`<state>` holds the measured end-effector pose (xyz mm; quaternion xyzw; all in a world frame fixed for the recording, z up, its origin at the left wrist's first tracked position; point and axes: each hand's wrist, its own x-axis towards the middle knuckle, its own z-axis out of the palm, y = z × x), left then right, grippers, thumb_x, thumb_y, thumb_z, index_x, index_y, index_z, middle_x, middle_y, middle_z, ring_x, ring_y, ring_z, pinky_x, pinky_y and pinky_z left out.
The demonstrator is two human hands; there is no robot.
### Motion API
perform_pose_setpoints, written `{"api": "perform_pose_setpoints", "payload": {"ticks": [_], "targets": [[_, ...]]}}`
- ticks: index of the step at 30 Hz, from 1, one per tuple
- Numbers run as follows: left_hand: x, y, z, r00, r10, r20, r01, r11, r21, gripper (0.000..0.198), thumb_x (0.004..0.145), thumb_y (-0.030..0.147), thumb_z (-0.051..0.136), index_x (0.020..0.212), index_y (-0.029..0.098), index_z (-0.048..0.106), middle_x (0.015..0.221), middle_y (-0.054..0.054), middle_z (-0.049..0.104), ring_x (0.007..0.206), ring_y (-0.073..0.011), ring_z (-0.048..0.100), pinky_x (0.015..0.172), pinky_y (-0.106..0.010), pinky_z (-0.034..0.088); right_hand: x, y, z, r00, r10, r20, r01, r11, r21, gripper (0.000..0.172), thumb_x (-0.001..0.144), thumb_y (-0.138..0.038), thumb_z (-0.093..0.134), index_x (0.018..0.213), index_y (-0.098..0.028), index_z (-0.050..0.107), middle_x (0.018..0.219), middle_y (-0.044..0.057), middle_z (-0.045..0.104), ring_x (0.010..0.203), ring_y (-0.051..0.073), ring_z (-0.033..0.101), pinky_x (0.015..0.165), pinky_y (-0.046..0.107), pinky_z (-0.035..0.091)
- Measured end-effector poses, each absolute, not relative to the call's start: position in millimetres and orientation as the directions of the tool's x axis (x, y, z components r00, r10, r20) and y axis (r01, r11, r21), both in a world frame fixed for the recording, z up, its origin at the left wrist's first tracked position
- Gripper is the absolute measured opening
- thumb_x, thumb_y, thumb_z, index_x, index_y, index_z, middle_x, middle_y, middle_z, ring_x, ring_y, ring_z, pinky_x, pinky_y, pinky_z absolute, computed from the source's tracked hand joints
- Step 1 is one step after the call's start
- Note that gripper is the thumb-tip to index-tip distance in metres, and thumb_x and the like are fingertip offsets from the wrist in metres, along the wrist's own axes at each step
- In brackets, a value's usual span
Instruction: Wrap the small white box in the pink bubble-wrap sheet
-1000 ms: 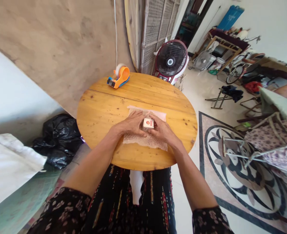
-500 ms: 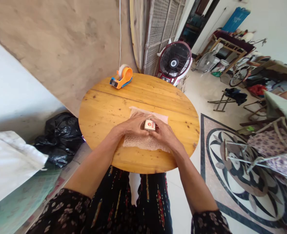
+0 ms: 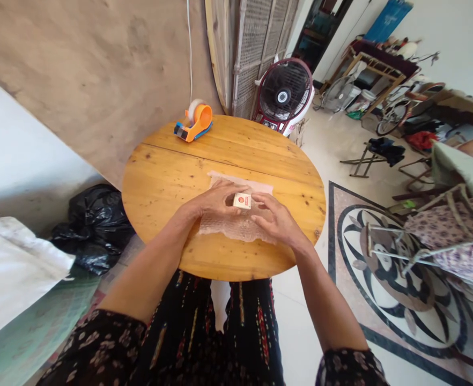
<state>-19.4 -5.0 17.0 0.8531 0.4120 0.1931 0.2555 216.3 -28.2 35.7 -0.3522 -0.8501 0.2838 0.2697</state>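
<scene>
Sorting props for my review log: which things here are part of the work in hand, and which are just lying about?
In hand:
- small box, held between left hand and right hand
- bubble wrap sheet under the box and hands
- round wooden table bearing them

Lying about:
- orange tape dispenser at the table's far edge
- fan on the floor
- black bag beside the table

Round wooden table [image 3: 160, 177] mostly bare: open wood left, right and near edge of bubble wrap sheet [image 3: 236, 228]. Sole obstacle: orange tape dispenser [image 3: 194, 124] at far left rim, well apart. Fan [image 3: 283, 96] behind far edge.
</scene>
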Motion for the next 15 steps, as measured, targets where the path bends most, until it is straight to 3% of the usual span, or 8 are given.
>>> {"api": "perform_pose_setpoints", "payload": {"ticks": [3,9,12,15], "targets": [[-19,-5,19,0.590,0.803,0.085,0.624,-0.520,0.583,0.065,0.081,0.050,0.058,0.139,0.023,0.048,0.140,-0.007,0.053,0.126,-0.0327,0.043,0.109,-0.048,0.029,219,-52,48,-0.633,0.722,0.280,0.487,0.653,-0.580,0.042,0.084,-0.027,0.063,0.125,-0.025,0.055,0.132,0.009,0.054,0.124,0.023,0.051,0.105,0.044,0.043],[-20,-4,19,0.612,0.780,0.133,0.594,-0.563,0.575,0.062,0.081,0.045,0.058,0.138,0.025,0.049,0.139,-0.006,0.054,0.125,-0.0332,0.044,0.108,-0.048,0.030,214,-83,42,-0.765,0.615,0.193,0.548,0.778,-0.308,0.054,0.079,-0.035,0.069,0.128,-0.019,0.052,0.134,0.014,0.053,0.122,0.030,0.048,0.100,0.049,0.041],[-19,-3,18,0.609,0.777,0.161,0.585,-0.577,0.570,0.059,0.079,0.043,0.059,0.135,0.023,0.053,0.134,-0.007,0.058,0.122,-0.0318,0.048,0.108,-0.047,0.031,208,-85,29,-0.754,0.615,0.232,0.592,0.789,-0.164,0.032,0.084,-0.026,0.062,0.115,-0.017,0.059,0.123,0.014,0.061,0.108,0.029,0.055,0.092,0.047,0.044],[-18,-4,19,0.612,0.774,0.159,0.576,-0.574,0.582,0.057,0.079,0.042,0.059,0.133,0.024,0.055,0.134,-0.006,0.059,0.122,-0.0307,0.049,0.108,-0.044,0.031,203,-80,22,-0.703,0.617,0.354,0.623,0.774,-0.111,0.017,0.090,-0.016,0.051,0.100,-0.019,0.064,0.108,0.010,0.069,0.095,0.024,0.060,0.086,0.041,0.045]]}}
